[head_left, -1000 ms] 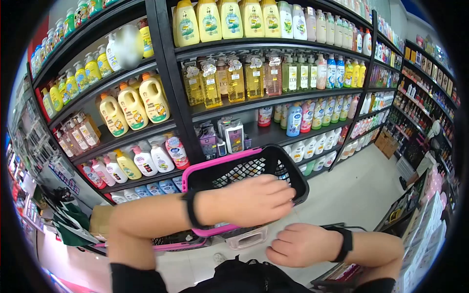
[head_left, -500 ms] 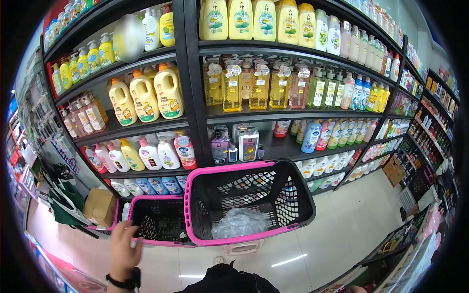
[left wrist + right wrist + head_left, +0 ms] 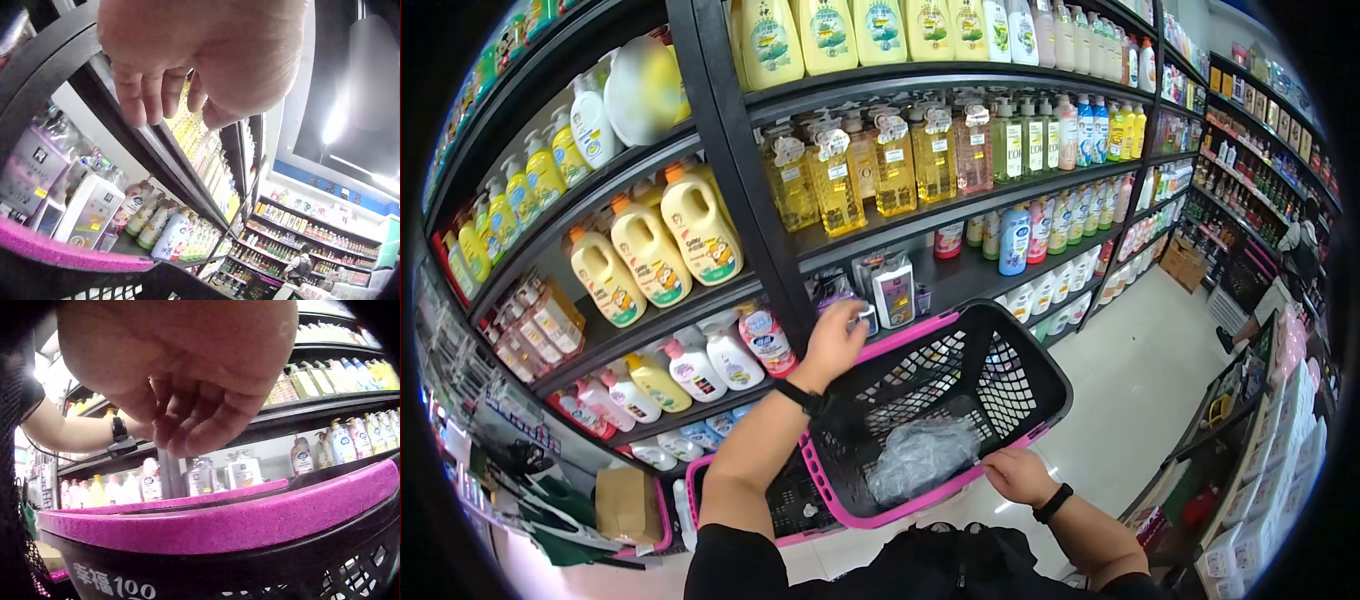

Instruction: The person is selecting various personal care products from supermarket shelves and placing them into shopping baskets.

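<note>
A black basket with a pink rim (image 3: 872,521) holds a crumpled clear plastic bag (image 3: 922,460). My left hand (image 3: 835,345) hovers over the basket's far left corner, beside small boxed bottles (image 3: 892,290) on a lower shelf. In the left wrist view the left hand (image 3: 200,56) shows loosely bent fingers and nothing in them. Near the front rim is my right hand (image 3: 1020,477). The right wrist view shows that hand (image 3: 181,375) above the pink rim (image 3: 225,526), its fingers loosely curled around nothing visible.
Black shelves bear rows of bottles, among them yellow pump bottles (image 3: 840,190) and cream jugs with orange caps (image 3: 645,250). A second basket (image 3: 795,495) and a cardboard box (image 3: 628,505) are at the lower left. Tiled floor (image 3: 1120,375) shows at the right.
My left hand has moved from the lower left up to the basket's far left corner. My right hand, barely visible at the lower right half a second ago, is now by the front rim.
</note>
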`<act>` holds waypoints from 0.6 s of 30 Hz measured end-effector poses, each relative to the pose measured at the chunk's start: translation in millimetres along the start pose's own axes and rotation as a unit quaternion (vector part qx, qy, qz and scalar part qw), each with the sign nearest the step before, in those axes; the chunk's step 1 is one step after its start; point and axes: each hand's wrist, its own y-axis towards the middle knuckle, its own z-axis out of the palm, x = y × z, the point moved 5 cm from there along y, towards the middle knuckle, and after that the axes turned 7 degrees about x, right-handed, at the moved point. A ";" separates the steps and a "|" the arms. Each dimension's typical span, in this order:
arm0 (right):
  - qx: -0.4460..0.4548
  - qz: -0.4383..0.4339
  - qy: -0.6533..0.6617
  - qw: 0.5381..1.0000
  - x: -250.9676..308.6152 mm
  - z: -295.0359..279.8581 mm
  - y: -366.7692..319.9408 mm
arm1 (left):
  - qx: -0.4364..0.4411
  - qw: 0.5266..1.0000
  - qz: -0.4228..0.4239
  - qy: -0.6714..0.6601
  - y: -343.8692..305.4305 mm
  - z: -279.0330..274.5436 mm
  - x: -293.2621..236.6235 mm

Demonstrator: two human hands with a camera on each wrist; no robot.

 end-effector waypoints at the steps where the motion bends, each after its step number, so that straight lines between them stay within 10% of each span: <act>1: -0.017 0.008 0.000 1.000 -2.5 -2.1 5.6 | -0.028 0.998 0.045 0.029 20.5 -9.1 3.9; 13: -0.054 -0.036 -0.059 0.996 -41.6 -6.8 17.8 | -0.241 0.964 -0.080 0.072 174.0 -88.6 22.3; 18: -0.057 -0.039 -0.032 0.997 -82.3 -9.4 7.2 | -0.167 0.969 -0.122 -0.134 193.2 -78.9 39.9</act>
